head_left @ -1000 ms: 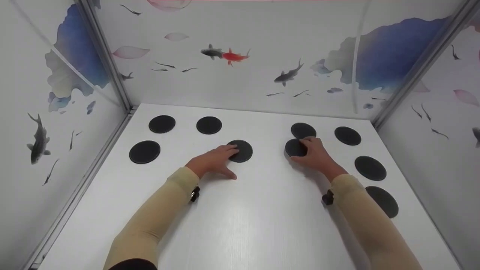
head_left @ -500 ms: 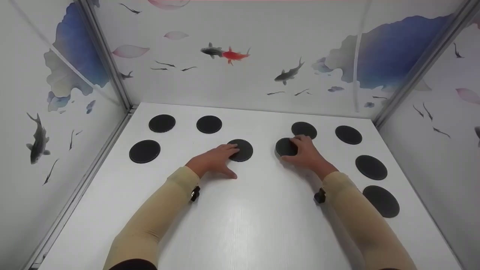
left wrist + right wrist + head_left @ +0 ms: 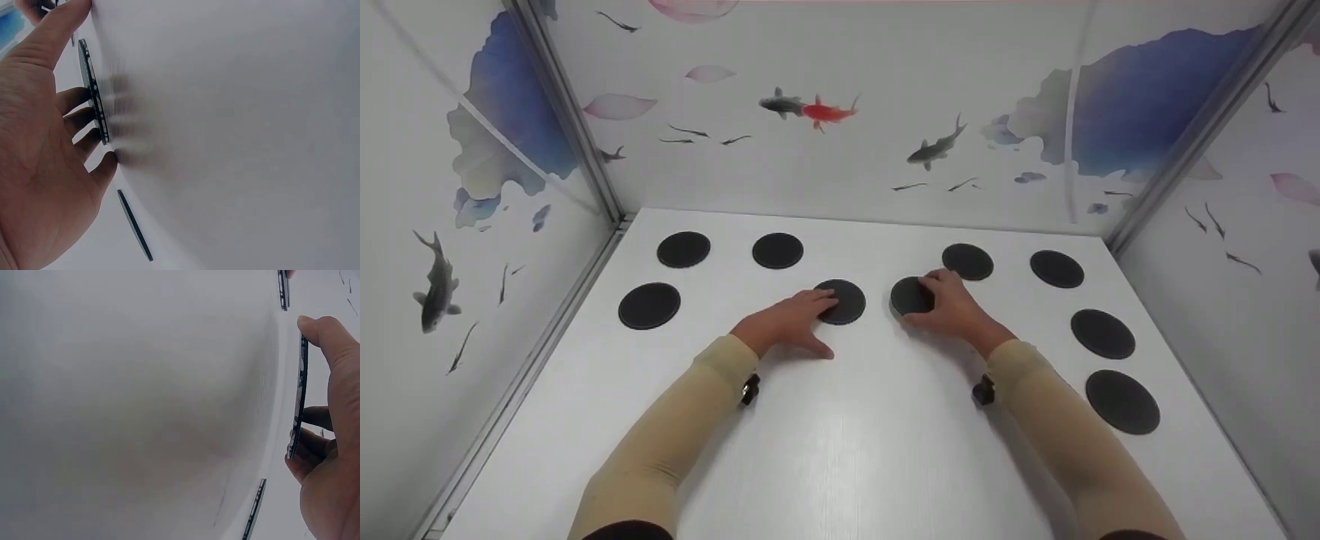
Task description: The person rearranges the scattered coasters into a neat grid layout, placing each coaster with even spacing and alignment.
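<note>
Leftward across the white desk (image 3: 840,450), the right hand (image 3: 952,307) and the black disc (image 3: 907,295) under it have slid from beside the far disc (image 3: 967,261) to a spot just right of the centre disc (image 3: 844,301); the left hand (image 3: 787,321) has stayed put. In the right wrist view the thumb and curled fingers (image 3: 315,417) pinch the disc's rim (image 3: 298,405), which stands slightly off the surface on one side, a grip that probably lets it glide rather than drag. The left hand lies flat, its straight fingertips (image 3: 79,121) resting on the near edge of the centre disc (image 3: 93,93), apparently steadying it; nothing is gripped. Seven more discs lie untouched: three on the left (image 3: 683,249) (image 3: 778,250) (image 3: 649,304), four on the right, including (image 3: 1057,268), (image 3: 1102,334) and (image 3: 1122,401). Fish-printed wall panels (image 3: 810,112) enclose the desk on three sides.
</note>
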`<state>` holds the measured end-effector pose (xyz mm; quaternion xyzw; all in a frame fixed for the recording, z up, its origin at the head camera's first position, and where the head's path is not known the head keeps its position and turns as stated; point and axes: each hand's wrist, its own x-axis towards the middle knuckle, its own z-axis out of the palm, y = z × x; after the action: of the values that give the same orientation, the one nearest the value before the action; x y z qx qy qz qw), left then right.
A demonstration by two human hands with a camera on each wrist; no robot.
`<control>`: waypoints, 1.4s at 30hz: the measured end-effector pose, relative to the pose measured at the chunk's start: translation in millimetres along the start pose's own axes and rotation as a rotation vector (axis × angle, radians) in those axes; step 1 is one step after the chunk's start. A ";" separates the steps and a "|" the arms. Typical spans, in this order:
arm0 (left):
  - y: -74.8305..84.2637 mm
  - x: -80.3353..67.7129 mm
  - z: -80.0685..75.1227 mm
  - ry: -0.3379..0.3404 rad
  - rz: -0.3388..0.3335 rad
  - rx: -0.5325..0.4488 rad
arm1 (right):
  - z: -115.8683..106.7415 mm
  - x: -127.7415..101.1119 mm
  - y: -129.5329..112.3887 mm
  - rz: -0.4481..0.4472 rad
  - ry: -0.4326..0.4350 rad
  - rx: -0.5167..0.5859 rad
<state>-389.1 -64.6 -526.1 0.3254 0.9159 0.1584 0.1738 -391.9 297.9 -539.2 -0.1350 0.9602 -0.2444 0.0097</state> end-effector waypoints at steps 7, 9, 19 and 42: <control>-3.9 4.0 5.6 0.006 0.012 0.021 | 6.3 1.8 -9.6 -0.002 -0.002 0.006; -4.4 4.4 6.1 0.009 0.015 0.025 | 7.4 2.5 -12.0 -0.004 -0.008 0.008; -3.4 3.6 1.3 -0.008 0.005 0.030 | 11.6 5.5 -22.6 -0.047 -0.003 0.017; -3.4 4.7 3.1 0.006 0.002 0.037 | 19.6 8.8 -34.5 -0.038 -0.039 0.010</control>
<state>-393.1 -63.5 -531.3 0.3292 0.9188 0.1424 0.1646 -389.9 257.4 -539.8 -0.1579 0.9559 -0.2465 0.0244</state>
